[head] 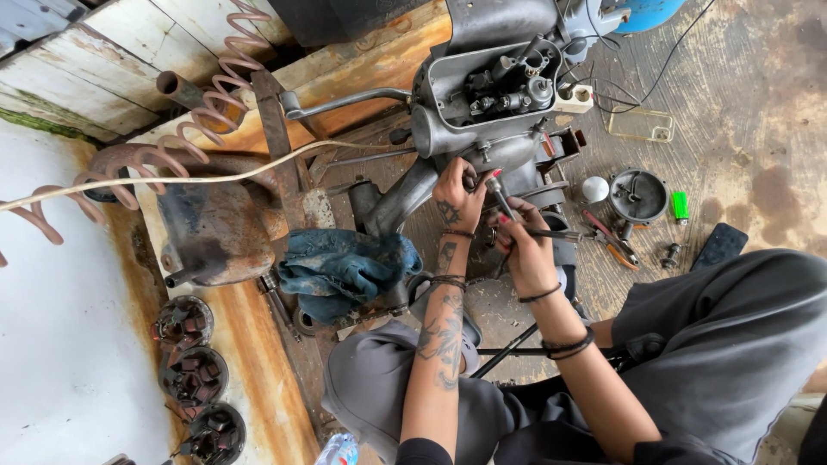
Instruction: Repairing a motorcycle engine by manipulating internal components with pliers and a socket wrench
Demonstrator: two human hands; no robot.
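A grey metal engine housing (482,95) with its cover off lies on the floor in front of me, showing small parts inside. My left hand (457,196) presses against the lower part of the housing, fingers curled on a small round piece. My right hand (521,241) grips a thin metal tool (500,194) whose tip points up at the same spot. The two hands almost touch.
A blue rag (345,267) lies left of my hands. Pliers with orange handles (613,243), a round metal cover (638,196), a green lighter (680,205) and a phone (641,126) lie on the floor to the right. Coil plates (183,323) sit at lower left.
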